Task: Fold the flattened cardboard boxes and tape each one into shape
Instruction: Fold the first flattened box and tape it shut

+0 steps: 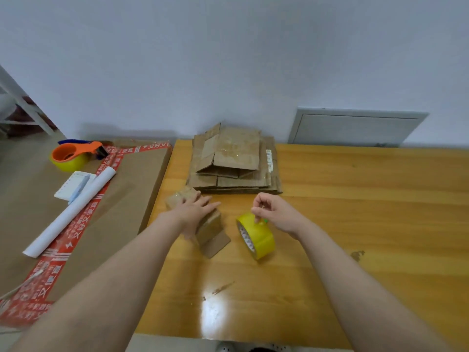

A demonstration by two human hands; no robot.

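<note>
- Left hand (pixel 200 212) lies flat on top of the small box (pixel 212 228), fingers straight and spread. Its grip is loose, just pressing down, not wrapped around anything.
- That small box sits on the tabletop (pixel 355 199) near the left edge, partly folded up, with one flap lying out flat toward the camera.
- Right hand (pixel 276 214) has a pinching grip on the top of the yellow tape roll (pixel 257 237) – fingertips curled in on it. Could be the loose tape end it's got, hard to tell from this angle.
- The tape roll stands on its edge just right of the small box, not touching it.
- The stack of flat boxes (pixel 236 161) is behind both hands, up against the wall.
- Off to the left, a big brown carton (pixel 132 194) with red tape carries an orange tape dispenser (pixel 73 154), a notepad (pixel 68 185), and a white paper roll (pixel 71 212).
</note>
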